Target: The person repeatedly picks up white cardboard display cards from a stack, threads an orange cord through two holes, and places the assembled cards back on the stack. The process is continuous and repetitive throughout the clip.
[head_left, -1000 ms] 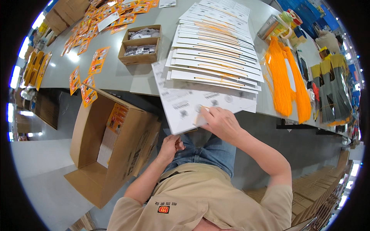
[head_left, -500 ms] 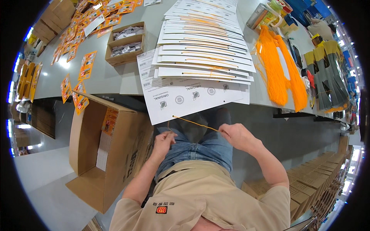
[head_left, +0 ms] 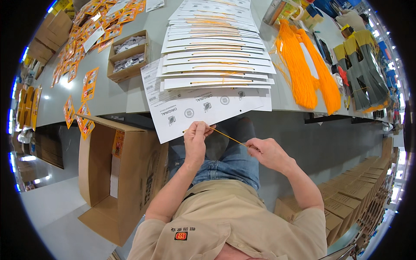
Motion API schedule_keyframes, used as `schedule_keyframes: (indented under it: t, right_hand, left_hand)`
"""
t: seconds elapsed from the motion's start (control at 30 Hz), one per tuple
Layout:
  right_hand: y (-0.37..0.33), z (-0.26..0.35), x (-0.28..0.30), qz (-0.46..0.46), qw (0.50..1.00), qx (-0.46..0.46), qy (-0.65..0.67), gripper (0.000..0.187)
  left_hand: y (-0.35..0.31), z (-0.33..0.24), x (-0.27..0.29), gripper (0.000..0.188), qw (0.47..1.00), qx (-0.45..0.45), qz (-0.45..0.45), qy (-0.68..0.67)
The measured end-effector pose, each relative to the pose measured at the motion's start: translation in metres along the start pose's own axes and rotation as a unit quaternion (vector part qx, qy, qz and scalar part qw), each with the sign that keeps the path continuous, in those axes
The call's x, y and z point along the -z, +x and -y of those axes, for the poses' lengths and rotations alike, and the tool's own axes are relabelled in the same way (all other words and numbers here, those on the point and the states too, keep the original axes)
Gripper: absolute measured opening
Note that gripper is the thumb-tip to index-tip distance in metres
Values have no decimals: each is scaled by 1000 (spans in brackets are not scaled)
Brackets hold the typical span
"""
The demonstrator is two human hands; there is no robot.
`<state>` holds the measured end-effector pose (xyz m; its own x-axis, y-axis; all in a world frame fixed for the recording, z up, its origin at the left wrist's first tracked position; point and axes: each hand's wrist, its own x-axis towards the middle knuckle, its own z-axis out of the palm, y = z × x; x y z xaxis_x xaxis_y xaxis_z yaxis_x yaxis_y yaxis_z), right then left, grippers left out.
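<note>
A thin orange-yellow cord [head_left: 229,136] runs taut between my hands. My left hand [head_left: 196,141] is closed at the near edge of the lowest printed white sheet [head_left: 189,113], its fingertips pinching the cord close to that edge. Off the sheet, to the right and over my lap, my right hand [head_left: 269,152] grips the cord's other end between thumb and fingers. The sheet juts past the table edge and has small dark holes along its near side. Behind it lies a long overlapping row of white sheets [head_left: 216,55], many with orange cords across them.
Two hanks of orange cord [head_left: 297,73] lie right of the sheets, near bundles of grey strips [head_left: 362,80]. A divided cardboard tray [head_left: 128,55] and scattered orange packets [head_left: 89,84] are on the left. Below stands an open carton [head_left: 123,186]; stacked cartons [head_left: 346,199] line the right floor.
My left hand has moved up and right to the sheet's edge and now pinches the cord there. My right hand stays nearly in place. The view has shifted slightly.
</note>
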<state>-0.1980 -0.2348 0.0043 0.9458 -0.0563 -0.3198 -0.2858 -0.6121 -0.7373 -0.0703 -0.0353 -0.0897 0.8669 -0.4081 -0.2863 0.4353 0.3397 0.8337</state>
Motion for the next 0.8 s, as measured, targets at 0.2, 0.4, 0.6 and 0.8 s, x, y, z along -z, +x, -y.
schedule_keyframes:
  t: [0.2,0.4,0.6,0.8]
  right_hand:
    - [-1,-2,-5,75,996,-17,-46,16]
    - [-1,-5,-10,76,996,-11,-39,15]
    - [-7,-11,-9,59,998,-31,-21,15]
    - [-10,-14,-8,33,999,6,-18,11]
  left_hand:
    - [5,-10,22,25,998,-2,-16,59]
    - [1,-14,15,24,998,-6,54,42]
    - [16,-7,-13,24,997,13,33,66]
    - [25,-9,-16,26,989,48,71,123]
